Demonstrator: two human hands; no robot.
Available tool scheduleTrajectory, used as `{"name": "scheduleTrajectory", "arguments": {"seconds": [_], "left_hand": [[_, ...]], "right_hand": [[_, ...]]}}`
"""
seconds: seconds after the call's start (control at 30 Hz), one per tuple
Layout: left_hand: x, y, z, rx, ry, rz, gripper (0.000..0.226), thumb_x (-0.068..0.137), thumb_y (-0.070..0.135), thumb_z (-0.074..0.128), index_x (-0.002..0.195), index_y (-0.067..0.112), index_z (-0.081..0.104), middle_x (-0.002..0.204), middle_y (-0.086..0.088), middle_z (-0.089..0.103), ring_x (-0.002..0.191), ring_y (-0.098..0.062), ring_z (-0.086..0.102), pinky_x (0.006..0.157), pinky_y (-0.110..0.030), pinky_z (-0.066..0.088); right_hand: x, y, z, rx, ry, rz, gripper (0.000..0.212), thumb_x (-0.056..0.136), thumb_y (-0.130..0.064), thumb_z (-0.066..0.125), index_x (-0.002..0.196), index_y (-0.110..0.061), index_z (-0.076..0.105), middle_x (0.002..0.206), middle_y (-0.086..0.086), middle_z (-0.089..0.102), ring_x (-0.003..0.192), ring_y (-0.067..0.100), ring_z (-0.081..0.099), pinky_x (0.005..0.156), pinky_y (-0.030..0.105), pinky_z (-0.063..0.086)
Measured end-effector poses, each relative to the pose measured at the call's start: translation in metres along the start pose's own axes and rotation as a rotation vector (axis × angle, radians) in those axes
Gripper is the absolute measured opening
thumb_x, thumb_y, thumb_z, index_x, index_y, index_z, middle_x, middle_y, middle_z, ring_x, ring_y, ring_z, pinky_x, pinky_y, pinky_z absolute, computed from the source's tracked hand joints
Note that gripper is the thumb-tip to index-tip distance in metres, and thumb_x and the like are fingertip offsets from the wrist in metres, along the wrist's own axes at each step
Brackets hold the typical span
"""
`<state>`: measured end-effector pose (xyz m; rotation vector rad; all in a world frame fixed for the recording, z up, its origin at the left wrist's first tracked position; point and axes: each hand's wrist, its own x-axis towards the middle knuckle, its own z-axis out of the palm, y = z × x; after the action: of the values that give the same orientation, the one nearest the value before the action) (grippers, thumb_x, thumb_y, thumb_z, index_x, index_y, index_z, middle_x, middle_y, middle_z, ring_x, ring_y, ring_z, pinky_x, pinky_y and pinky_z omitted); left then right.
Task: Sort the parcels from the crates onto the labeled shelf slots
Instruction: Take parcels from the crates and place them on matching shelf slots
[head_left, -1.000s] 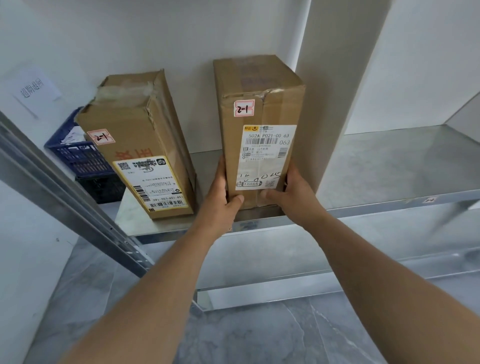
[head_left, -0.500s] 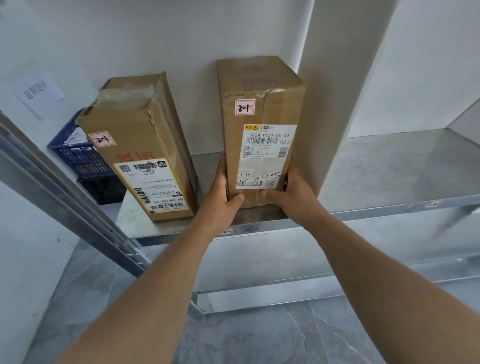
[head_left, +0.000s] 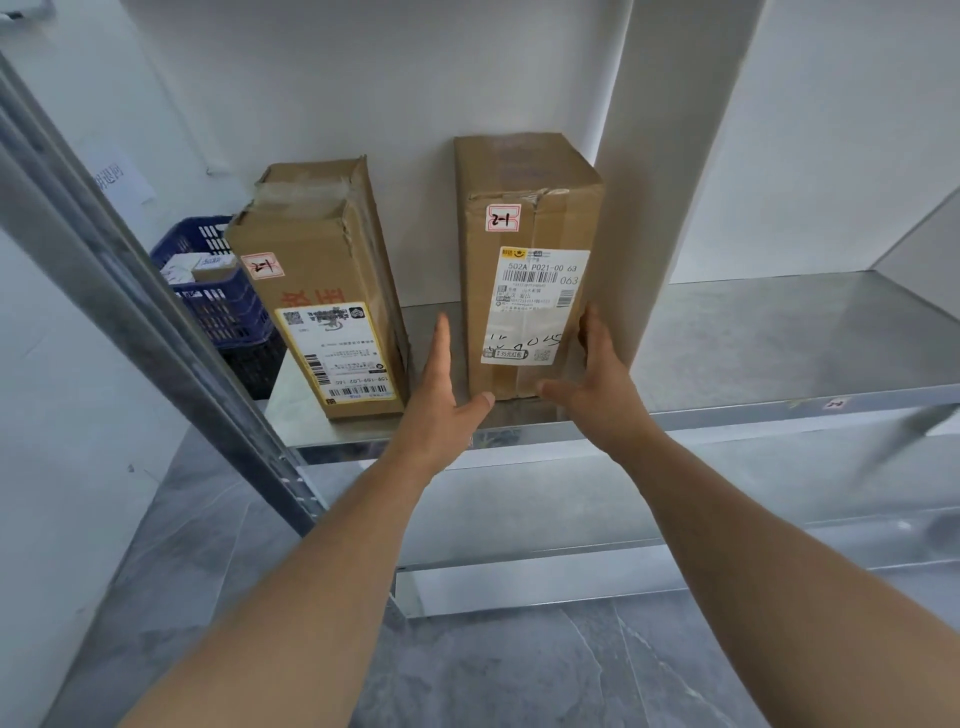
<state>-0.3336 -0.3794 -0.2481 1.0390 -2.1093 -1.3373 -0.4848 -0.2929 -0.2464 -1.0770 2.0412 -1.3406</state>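
Grips (head_left: 441, 410) (head_left: 602, 384) loose beside pkg (head_left: 527, 234), steel shelf (head_left: 753, 338)

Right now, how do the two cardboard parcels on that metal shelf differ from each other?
The left parcel carries a yellow-edged shipping label that reads upside down; the right parcel has a white label, right way up. The left parcel's top is rumpled; the right parcel's top lies flat. The left parcel stands alone, while the right parcel sits between the left hand and right hand. Both are tall brown boxes with red-bordered 2-1 stickers.
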Motion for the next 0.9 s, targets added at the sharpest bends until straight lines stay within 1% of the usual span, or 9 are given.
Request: {"name": "scheduleTrajectory", "arguments": {"seconds": [0.1,0.17,0.27,0.37,0.43,0.57,0.67,0.77,0.9], "left_hand": [[-0.023,0.005,-0.002,-0.026,0.025,0.001,0.092,0.095,0.016,0.060,0.153,0.040,-0.008,0.163,0.012,0.001,0.150,-0.014,0.008,0.121,-0.046,0.018],[-0.045,0.009,-0.004,-0.039,0.071,0.014,0.082,0.095,0.023,0.059,0.154,0.036,0.005,0.163,0.009,0.009,0.150,-0.014,0.011,0.121,-0.046,0.019],[-0.088,0.015,-0.006,-0.100,0.158,0.006,0.063,0.096,0.030,0.056,0.151,0.034,0.026,0.161,0.006,0.023,0.147,-0.015,0.022,0.119,-0.043,0.024],[-0.141,0.016,-0.008,-0.224,0.267,-0.037,0.051,0.098,0.032,0.053,0.146,0.030,0.036,0.156,0.005,0.034,0.141,-0.012,0.033,0.113,-0.030,0.030],[-0.177,0.009,-0.011,-0.309,0.353,-0.104,0.047,0.099,0.031,0.051,0.145,0.028,0.040,0.152,0.006,0.039,0.138,-0.010,0.038,0.106,-0.024,0.031],[-0.249,-0.022,-0.029,-0.444,0.512,-0.219,0.043,0.099,0.033,0.050,0.141,0.025,0.044,0.141,0.011,0.049,0.130,-0.009,0.046,0.102,-0.025,0.038],[-0.306,-0.046,-0.050,-0.495,0.628,-0.269,0.041,0.100,0.030,0.048,0.140,0.025,0.044,0.124,0.020,0.050,0.117,0.000,0.045,0.089,-0.013,0.035],[-0.358,-0.075,-0.075,-0.525,0.791,-0.351,0.046,0.099,0.029,0.049,0.144,0.021,0.041,0.142,0.008,0.046,0.122,-0.003,0.044,0.094,-0.017,0.032],[-0.417,-0.110,-0.103,-0.600,1.007,-0.450,0.049,0.100,0.026,0.051,0.146,0.016,0.041,0.149,0.001,0.044,0.133,-0.009,0.043,0.096,-0.015,0.030]], "right_hand": [[-0.020,-0.002,-0.003,-0.053,0.037,0.004,0.105,0.081,-0.012,0.075,0.155,-0.020,0.001,0.159,-0.003,0.023,0.144,0.020,0.025,0.116,0.045,0.030],[-0.040,-0.003,-0.004,-0.083,0.095,-0.029,0.102,0.081,-0.016,0.076,0.155,-0.021,0.007,0.159,0.001,0.021,0.145,0.021,0.023,0.116,0.045,0.029],[-0.083,-0.008,0.004,-0.091,0.258,-0.024,0.079,0.084,-0.025,0.073,0.150,-0.023,0.028,0.152,0.000,0.031,0.138,0.018,0.034,0.109,0.035,0.035],[-0.132,-0.013,0.026,-0.071,0.327,-0.023,0.054,0.088,-0.033,0.068,0.137,-0.021,0.047,0.140,-0.003,0.044,0.125,0.015,0.047,0.100,0.031,0.040],[-0.163,-0.020,0.046,-0.040,0.285,-0.035,0.041,0.091,-0.033,0.064,0.128,-0.021,0.054,0.129,-0.008,0.048,0.113,0.010,0.050,0.095,0.028,0.042],[-0.221,-0.038,0.093,-0.007,0.110,-0.047,0.027,0.094,-0.035,0.058,0.117,-0.023,0.060,0.119,-0.013,0.049,0.103,0.003,0.051,0.085,0.022,0.039],[-0.260,-0.055,0.135,-0.033,-0.042,-0.101,0.019,0.093,-0.034,0.058,0.110,-0.024,0.061,0.114,-0.012,0.054,0.100,0.005,0.055,0.084,0.022,0.041],[-0.296,-0.072,0.184,-0.047,-0.192,-0.172,0.011,0.093,-0.030,0.059,0.100,-0.022,0.062,0.103,-0.009,0.058,0.094,0.007,0.056,0.083,0.026,0.045],[-0.340,-0.090,0.249,-0.080,-0.402,-0.234,0.024,0.092,-0.031,0.060,0.108,-0.014,0.067,0.108,-0.003,0.060,0.096,0.010,0.058,0.082,0.025,0.044]]}}
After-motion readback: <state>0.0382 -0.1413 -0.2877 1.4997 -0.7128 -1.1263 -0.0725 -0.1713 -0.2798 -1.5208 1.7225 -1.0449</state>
